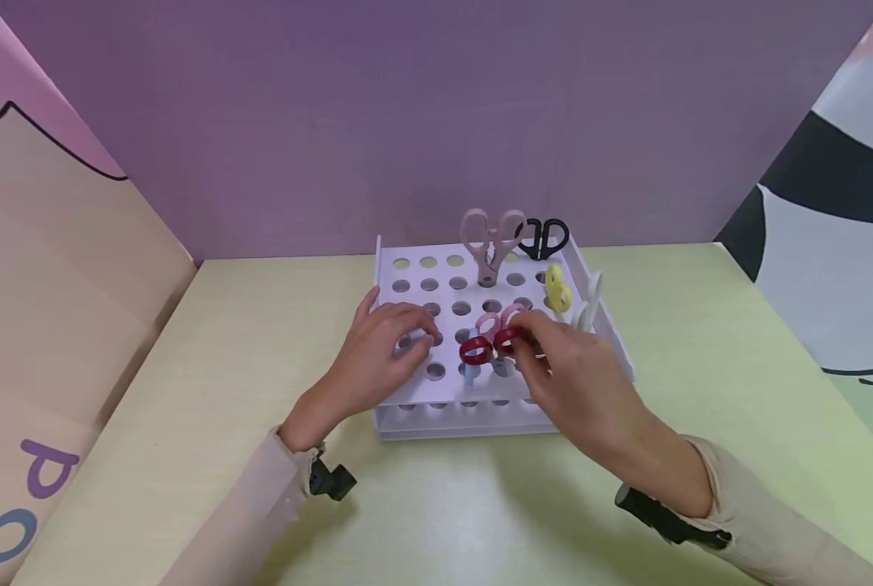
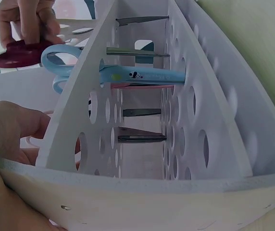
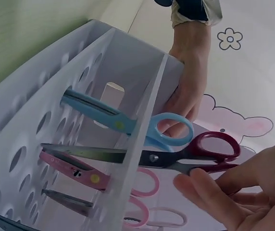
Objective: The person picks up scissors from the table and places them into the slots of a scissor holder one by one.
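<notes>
A white rack (image 1: 407, 417) with rows of round holes in its upper plate stands on the table. My right hand (image 1: 578, 382) pinches one handle loop of dark red scissors (image 3: 219, 147). Their blades pass down through the upper plate, with the tips close to a lower-plate hole in the right wrist view. My left hand (image 1: 377, 358) rests over the rack's left side, fingers loosely bent above the plate. Light blue scissors (image 2: 147, 75) and small pink scissors (image 3: 75, 169) stand in holes beside the red pair; in the head view the red handles partly cover them.
Large pale pink scissors (image 1: 488, 252) and black scissors (image 1: 542, 238) stand in the back rows. Yellow scissors (image 1: 557, 289) and white scissors (image 1: 588, 303) line the right side. A purple panel (image 1: 436, 122) rises behind the table (image 1: 282, 325), with printed panels left and right.
</notes>
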